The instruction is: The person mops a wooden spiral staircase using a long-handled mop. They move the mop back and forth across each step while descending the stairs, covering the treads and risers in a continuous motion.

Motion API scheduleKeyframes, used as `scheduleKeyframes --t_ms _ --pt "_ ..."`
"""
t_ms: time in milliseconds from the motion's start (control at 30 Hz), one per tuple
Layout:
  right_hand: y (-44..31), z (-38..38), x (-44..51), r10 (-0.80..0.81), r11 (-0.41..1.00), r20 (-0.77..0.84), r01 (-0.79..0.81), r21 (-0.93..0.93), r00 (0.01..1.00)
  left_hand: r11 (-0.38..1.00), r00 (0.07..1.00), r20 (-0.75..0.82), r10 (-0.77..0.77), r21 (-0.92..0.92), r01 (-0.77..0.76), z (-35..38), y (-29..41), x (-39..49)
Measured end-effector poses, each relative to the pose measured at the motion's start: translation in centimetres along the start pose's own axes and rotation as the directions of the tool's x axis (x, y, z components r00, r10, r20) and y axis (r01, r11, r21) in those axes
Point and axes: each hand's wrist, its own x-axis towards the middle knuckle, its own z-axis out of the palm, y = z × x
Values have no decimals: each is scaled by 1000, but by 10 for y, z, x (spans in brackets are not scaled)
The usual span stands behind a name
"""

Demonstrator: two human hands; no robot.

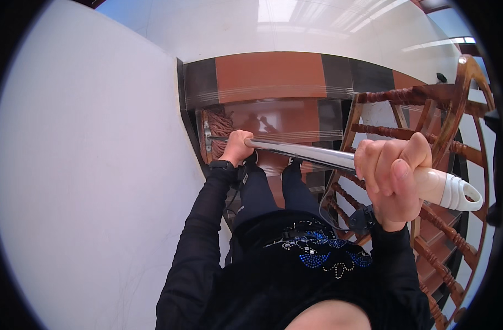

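A string mop's metal handle (305, 152) runs slantwise across my body from upper right to lower left. My right hand (393, 177) grips it near the white plastic end cap (461, 192), which has a hanging loop. Lower down the shaft, my left hand (237, 146) is closed around it. The reddish-brown mop head (219, 128) with its metal clamp rests on a stair step (284, 115), at the left end against the dark skirting of the wall. Part of the mop head is hidden behind my left hand.
A white wall (98, 165) rises close on my left, and another pale wall (235, 29) stands beyond the steps. To my right runs a wooden banister (461, 148) with turned balusters. More red and black steps lie beneath it. My feet stand on the stairs.
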Motion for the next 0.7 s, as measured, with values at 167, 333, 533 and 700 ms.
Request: scheduleKeyframes --t_ms 167,333,533,700 --pt "-36 -55 -28 -1 1000 -63 2 6 998 996 997 66 44 75 -49 47 51 17" --pt "-71 -90 -50 -36 997 -100 29 -71 994 992 990 102 101 70 -109 85 98 33" --pt "-120 -80 -61 -54 969 80 71 -235 995 985 981 110 160 -90 -150 90 148 21" --pt "-191 -82 -41 59 998 556 -37 -51 829 941 966 -175 193 -247 -233 58 195 -15"
